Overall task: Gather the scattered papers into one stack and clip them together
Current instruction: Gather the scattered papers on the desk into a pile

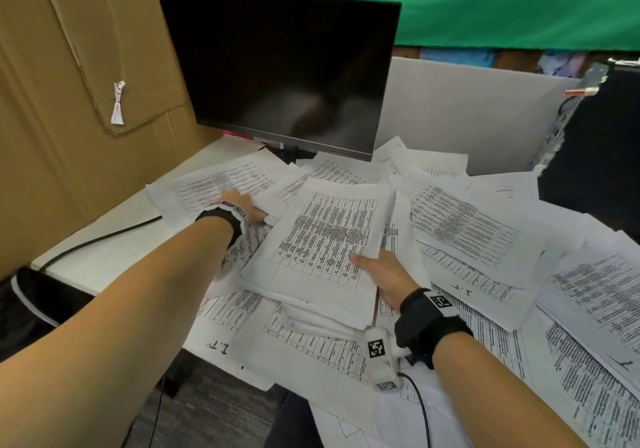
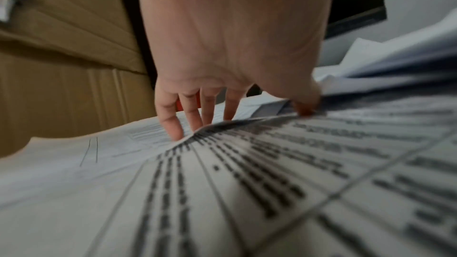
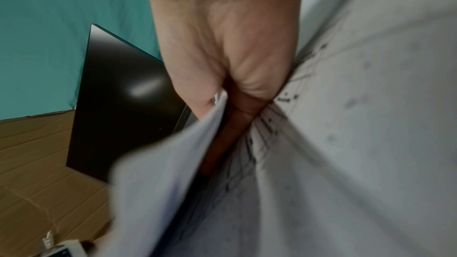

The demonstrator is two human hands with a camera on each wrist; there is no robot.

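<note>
Printed sheets lie scattered over the white desk (image 1: pixel 114 257). My right hand (image 1: pixel 377 271) grips a thick stack of papers (image 1: pixel 322 239) by its near right edge, thumb on top and fingers underneath, and holds it tilted above the loose sheets. The right wrist view shows that hand (image 3: pixel 237 95) closed on the paper stack (image 3: pixel 173 183). My left hand (image 1: pixel 242 207) reaches to the far left onto a loose sheet (image 1: pixel 207 184). In the left wrist view the fingers (image 2: pixel 170 124) go behind that sheet's (image 2: pixel 247 163) raised edge, with the thumb on its front.
A dark monitor (image 1: pixel 287 66) stands at the back, with a cardboard wall (image 1: pixel 69 101) on the left and a grey partition (image 1: pixel 467 108) on the right. More sheets (image 1: pixel 460 226) cover the right side. A black cable (image 1: pixel 104 236) crosses the bare left corner. A small white clip-like piece (image 1: pixel 117 103) hangs on the cardboard.
</note>
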